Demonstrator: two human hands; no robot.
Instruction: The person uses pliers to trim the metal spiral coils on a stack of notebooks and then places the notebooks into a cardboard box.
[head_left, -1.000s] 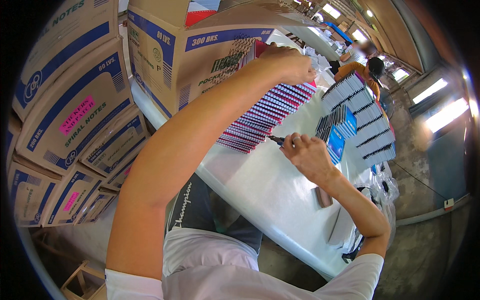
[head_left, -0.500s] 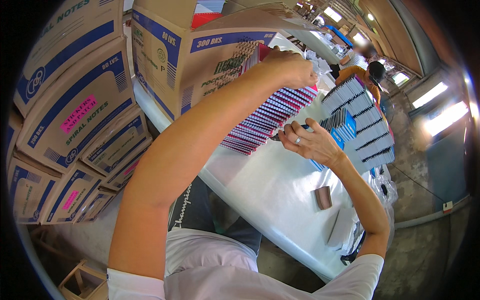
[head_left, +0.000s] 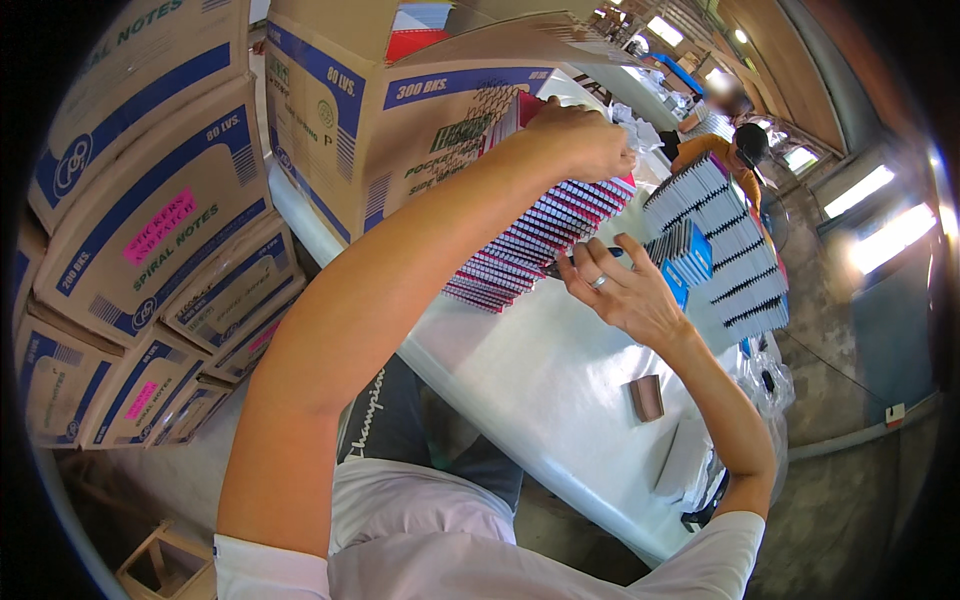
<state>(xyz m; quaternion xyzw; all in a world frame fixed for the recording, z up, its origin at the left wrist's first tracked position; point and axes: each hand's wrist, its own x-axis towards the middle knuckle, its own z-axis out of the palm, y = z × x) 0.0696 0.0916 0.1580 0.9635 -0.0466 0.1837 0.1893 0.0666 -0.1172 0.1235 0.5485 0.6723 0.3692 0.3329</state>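
A tall leaning stack of spiral notebooks [head_left: 510, 250] with red-pink covers stands on the table, its bound edges facing me. My left hand [head_left: 585, 140] is closed over the top of this stack; its fingertips are partly hidden. Beside the stack's lower right side, my right hand [head_left: 630, 290], with a ring on one finger, pinches a slim dark pen-like tool [head_left: 552, 268]. The tool's tip is at the notebooks' edges; its exact kind is too small to tell. Right behind that hand are small blue-covered notebooks [head_left: 690, 255].
An open carton [head_left: 420, 130] stands left of the stack. More cartons [head_left: 160, 220] are piled at far left. Tall notebook stacks [head_left: 735, 250] stand on the right of the white table [head_left: 500, 385]. A brown block [head_left: 647, 398] and plastic wrap [head_left: 765, 400] lie nearer. Co-workers [head_left: 745, 150] are beyond.
My right hand has shifted slightly, and the dark tool in it shows more clearly against the notebook edges. My left hand stays on top of the stack.
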